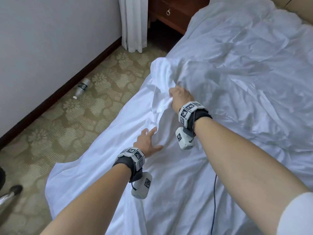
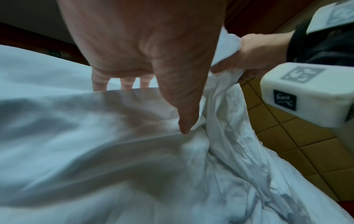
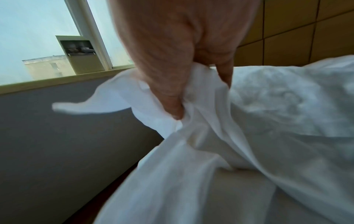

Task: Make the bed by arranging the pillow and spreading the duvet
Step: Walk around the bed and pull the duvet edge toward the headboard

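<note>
A crumpled white duvet (image 1: pixel 237 65) covers most of the bed, and a flat white layer of bedding (image 1: pixel 105 153) hangs over the bed's left side toward the floor. My right hand (image 1: pixel 179 97) grips a bunched corner of the duvet (image 3: pixel 191 121) and holds it lifted off the bed. Below it, my left hand (image 1: pixel 149 141) is spread with straight fingers reaching into the fabric under that corner. In the left wrist view its fingers (image 2: pixel 184 119) touch a fold of the white fabric (image 2: pixel 95 121). No pillow can be made out.
A plastic bottle (image 1: pixel 81 88) lies on the patterned carpet (image 1: pixel 67 124) by the grey wall. A white curtain (image 1: pixel 133 24) and a wooden nightstand (image 1: pixel 172 12) stand at the head end. A thin dark cable (image 1: pixel 214 200) hangs across the sheet.
</note>
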`<state>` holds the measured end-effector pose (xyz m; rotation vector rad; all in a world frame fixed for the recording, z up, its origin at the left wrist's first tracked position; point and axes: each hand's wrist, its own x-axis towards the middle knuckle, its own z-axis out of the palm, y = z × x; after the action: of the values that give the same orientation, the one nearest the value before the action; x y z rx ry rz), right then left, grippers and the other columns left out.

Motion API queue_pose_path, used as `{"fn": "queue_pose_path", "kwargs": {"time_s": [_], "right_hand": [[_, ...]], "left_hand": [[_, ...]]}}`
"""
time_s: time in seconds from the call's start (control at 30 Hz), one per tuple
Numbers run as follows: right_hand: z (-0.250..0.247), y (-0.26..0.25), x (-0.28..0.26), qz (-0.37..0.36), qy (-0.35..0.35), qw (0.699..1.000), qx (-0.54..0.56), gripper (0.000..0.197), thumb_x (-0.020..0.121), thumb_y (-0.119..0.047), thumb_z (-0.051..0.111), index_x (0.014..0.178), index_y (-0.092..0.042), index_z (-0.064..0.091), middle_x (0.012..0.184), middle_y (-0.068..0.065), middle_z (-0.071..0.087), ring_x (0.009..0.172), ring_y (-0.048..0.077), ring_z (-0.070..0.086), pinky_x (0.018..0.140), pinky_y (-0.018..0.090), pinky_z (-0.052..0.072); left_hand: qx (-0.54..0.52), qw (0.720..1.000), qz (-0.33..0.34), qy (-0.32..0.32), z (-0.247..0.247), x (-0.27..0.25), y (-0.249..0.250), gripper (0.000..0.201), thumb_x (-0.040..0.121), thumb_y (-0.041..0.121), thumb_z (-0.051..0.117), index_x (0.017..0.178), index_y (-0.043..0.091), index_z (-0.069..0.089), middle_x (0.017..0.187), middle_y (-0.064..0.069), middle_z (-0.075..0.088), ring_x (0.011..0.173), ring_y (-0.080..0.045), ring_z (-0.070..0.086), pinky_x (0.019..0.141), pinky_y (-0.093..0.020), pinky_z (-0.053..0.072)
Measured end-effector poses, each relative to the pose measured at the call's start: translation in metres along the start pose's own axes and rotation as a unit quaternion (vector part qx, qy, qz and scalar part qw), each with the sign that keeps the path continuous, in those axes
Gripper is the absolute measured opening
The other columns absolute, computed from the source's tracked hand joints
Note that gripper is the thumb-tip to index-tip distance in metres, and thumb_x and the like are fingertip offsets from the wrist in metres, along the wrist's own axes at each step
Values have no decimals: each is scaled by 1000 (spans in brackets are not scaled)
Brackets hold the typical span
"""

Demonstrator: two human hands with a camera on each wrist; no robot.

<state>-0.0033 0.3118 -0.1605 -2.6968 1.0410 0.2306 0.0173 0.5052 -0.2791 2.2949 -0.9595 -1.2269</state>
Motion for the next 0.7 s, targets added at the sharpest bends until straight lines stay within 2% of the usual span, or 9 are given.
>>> {"fn": "queue_pose_path", "kwargs": {"time_s": [0.1, 0.17, 0.27, 0.37, 0.43, 0.53, 0.57, 0.63, 0.7], "right_hand": [[5, 12, -20, 1, -4, 999, 33, 26, 80, 15, 46, 87, -4, 62, 93, 21, 62, 91, 39, 62, 70, 37, 47], [9, 29, -36, 19, -22, 998, 63, 25, 82, 9, 49, 81, -14, 59, 88, 19, 63, 89, 37, 61, 68, 36, 44], [6, 64, -64, 44, -95, 994, 28, 18, 85, -4, 53, 96, -18, 50, 89, 11, 57, 84, 30, 55, 69, 34, 39], [-5, 118, -101, 83, -151, 985, -4, 30, 82, -4, 52, 105, -17, 37, 91, 9, 54, 85, 33, 56, 74, 37, 41], [-14, 161, -134, 128, -186, 974, -29, 35, 84, -7, 53, 112, -22, 40, 100, 12, 61, 91, 35, 61, 78, 38, 48], [-32, 214, -192, 185, -246, 949, -67, 28, 92, -23, 53, 119, -29, 51, 118, 12, 63, 103, 34, 63, 85, 40, 52], [-37, 225, -209, 196, -267, 940, -78, 25, 93, -24, 52, 117, -29, 56, 120, 11, 62, 106, 33, 62, 86, 38, 51], [-45, 238, -241, 201, -300, 929, -83, 16, 93, -19, 51, 95, -32, 61, 118, 9, 62, 108, 30, 62, 85, 34, 49], [-46, 248, -267, 199, -309, 928, -68, 22, 90, -14, 52, 76, -31, 54, 110, 9, 66, 102, 28, 63, 83, 33, 48]], "left_hand": [[-17, 999, 4, 30, -2, 3, 5, 99, 77, 51, 72, 153, 25, 14, 158, -6, 20, 142, -27, 31, 113, -47, 35], [-48, 997, 5, 56, -3, 4, 11, 105, 74, 51, 74, 152, 23, 11, 157, -4, 21, 142, -25, 31, 114, -45, 34], [-75, 994, 0, 75, -8, 7, 21, 117, 70, 53, 77, 154, 24, 2, 159, -2, 18, 145, -23, 27, 115, -46, 33], [-54, 996, 0, 66, -10, 9, 32, 122, 68, 55, 78, 154, 25, -2, 161, -2, 14, 147, -24, 23, 115, -47, 33], [-32, 998, -11, 57, -5, 6, 45, 126, 65, 55, 80, 154, 25, -5, 161, -4, 11, 148, -26, 21, 114, -49, 32], [16, 996, -5, 84, 8, -5, 72, 135, 58, 57, 83, 152, 32, -10, 162, -7, 6, 149, -29, 17, 112, -54, 32], [36, 994, 16, 98, 11, -8, 83, 137, 57, 55, 85, 152, 34, -11, 163, -8, 2, 149, -30, 14, 113, -56, 29], [62, 989, 66, 117, 15, -14, 107, 137, 57, 50, 87, 151, 38, -13, 163, -7, -9, 151, -31, 3, 116, -60, 21], [120, 979, 115, 119, 18, -18, 132, 136, 60, 49, 86, 150, 40, -15, 162, -6, -16, 151, -32, -8, 117, -62, 10]]}}
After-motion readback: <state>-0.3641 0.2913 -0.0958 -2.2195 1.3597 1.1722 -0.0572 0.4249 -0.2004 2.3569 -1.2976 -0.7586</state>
